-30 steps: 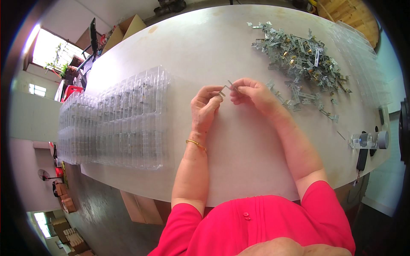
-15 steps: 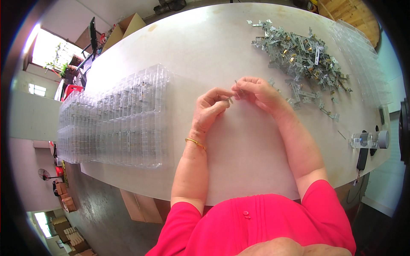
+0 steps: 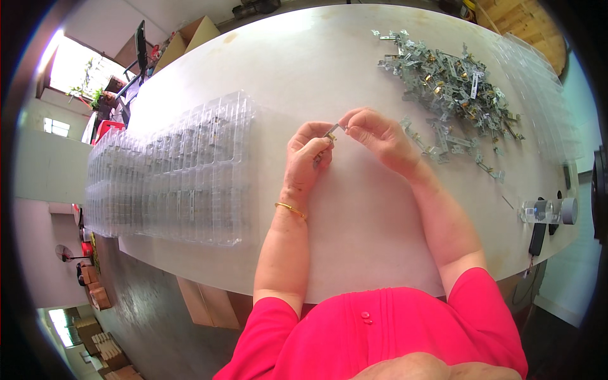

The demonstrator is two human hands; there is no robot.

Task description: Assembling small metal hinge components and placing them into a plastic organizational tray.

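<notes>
Left grip (image 3: 305, 152) and, apparently, right grip (image 3: 381, 139) pinch a metal piece (image 3: 332, 130) — pale table (image 3: 367, 234) below, cardboard box (image 3: 199, 33) beyond.

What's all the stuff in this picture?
Table: one, pale, centre
Metal parts: many, silver and brassy, table's back right
Metal piece: one, grey, held over mid-table
Clear trays: several, stacked, colourless, table's left and far right
Bottle: one, clear, grey-capped, table's right
Oblong thing: one, black, beside bottle
Cardboard boxes: several, brown, left and below table
Plant: one, green, upper left
Shirt: one, red, bottom
Bracelet: one, gold, left wrist
Left grip: one, bare, pinching that piece
Right grip: one, bare, at its right end
</notes>
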